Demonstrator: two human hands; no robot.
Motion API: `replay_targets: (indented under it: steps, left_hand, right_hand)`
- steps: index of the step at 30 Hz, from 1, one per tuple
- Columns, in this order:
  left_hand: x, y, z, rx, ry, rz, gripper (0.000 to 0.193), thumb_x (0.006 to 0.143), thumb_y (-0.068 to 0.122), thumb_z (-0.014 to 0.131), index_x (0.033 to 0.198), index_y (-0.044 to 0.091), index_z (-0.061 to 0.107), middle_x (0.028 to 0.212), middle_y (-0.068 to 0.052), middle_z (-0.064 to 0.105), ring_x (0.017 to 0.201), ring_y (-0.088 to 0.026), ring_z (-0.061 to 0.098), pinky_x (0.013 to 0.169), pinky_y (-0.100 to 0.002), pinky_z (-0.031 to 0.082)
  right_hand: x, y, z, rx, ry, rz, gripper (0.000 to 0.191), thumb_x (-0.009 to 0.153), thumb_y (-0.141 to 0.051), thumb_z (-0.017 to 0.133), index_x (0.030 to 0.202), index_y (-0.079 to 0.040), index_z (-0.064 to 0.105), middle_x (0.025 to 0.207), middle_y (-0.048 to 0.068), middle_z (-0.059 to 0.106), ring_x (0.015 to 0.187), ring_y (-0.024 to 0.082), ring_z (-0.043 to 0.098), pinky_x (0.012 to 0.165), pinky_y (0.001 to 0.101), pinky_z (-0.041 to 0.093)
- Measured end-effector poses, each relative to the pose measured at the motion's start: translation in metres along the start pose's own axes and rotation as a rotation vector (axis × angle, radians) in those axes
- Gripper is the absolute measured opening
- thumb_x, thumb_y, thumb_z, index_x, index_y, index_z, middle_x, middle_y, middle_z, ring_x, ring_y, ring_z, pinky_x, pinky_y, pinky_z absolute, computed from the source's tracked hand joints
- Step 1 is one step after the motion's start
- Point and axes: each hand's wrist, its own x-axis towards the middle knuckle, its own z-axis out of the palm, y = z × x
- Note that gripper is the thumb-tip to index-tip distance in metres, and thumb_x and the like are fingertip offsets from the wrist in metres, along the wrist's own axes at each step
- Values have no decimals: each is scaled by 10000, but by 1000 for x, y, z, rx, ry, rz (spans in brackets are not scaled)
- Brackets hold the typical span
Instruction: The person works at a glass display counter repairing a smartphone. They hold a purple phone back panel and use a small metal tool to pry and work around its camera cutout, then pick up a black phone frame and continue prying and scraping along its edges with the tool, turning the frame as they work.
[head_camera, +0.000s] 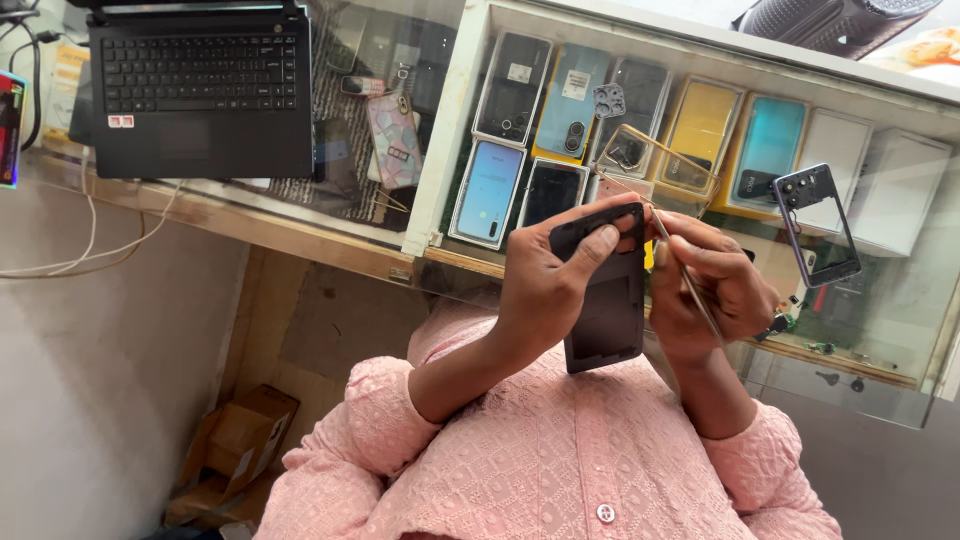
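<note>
Phone (605, 310), black and flat, sits upright in my left hand (555, 275), its long axis running near vertical in the head view with a slight lean. Its top end points away from me toward the glass counter (440, 140), and its bottom end points toward my chest. My left hand is closed around the phone's left edge, with the thumb (598, 240) laid flat across the upper face near the camera corner. The phone is held in the air in front of my pink shirt (540, 450), just short of the counter's near edge.

My right hand (710, 285) is closed in a narrow pinch around a thin metal tool (685, 275). The tool runs diagonally, its upper tip touching the phone's top right corner, its lower end passing down through my fingers toward my wrist. My two hands are just beside each other, with the phone between them.

Under the counter glass lie rows of phone cases (560, 110) and boxes. A detached purple phone frame (815, 225) rests on the glass to the right of my right hand. An open black laptop (200, 90) stands on the counter, well apart to the left. A cardboard box (240, 440) lies on the floor below.
</note>
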Motion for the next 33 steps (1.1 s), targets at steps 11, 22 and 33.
replay_targets:
  steps: [11,22,33]
  left_hand:
    - [-1,1,-3,-31,-8,-14,300,1073,47,579,1332,-87,650,1251,-158,724,1142,-184,708,1033,-298,589]
    - [-5,0,7,37,47,42,283,1070,25,589,1331,-51,667,1187,-164,749,1085,-167,726,989,-278,601]
    - [-5,-1,8,75,50,95,287,1081,26,581,1348,-45,655,1247,-166,736,1154,-167,713,1041,-270,587]
  right_hand:
    - [9,-3,-8,5,-133,-72,133,918,85,786,992,36,686,1112,232,742,1112,363,756,957,419,626]
    - [10,-13,0,-38,-65,-24,133,921,108,786,945,55,666,1115,246,742,1096,360,764,954,412,634]
    - [14,-13,1,-105,-85,-109,133,908,82,796,917,52,667,1055,243,742,1090,386,753,964,450,645]
